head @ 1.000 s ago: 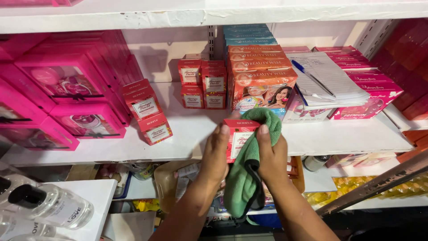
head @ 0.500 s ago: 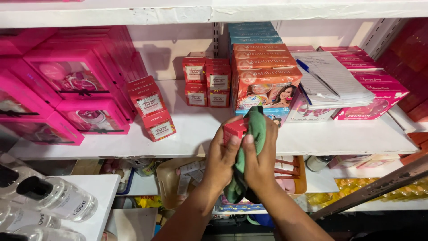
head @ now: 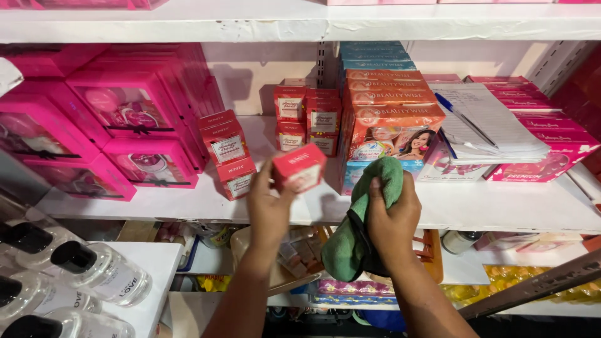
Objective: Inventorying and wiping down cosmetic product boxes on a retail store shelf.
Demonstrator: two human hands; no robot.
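Left hand (head: 270, 206) is pinching a small red box (head: 299, 168), probably light, stiff cardboard, by its lower edges, while at 3 o'clock right hand (head: 393, 219) is clutching a soft green cloth (head: 363, 219).

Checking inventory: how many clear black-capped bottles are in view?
4 bottles, clustered lower left: one rightmost, one behind it, one left, one at the bottom edge. Others may be cropped.
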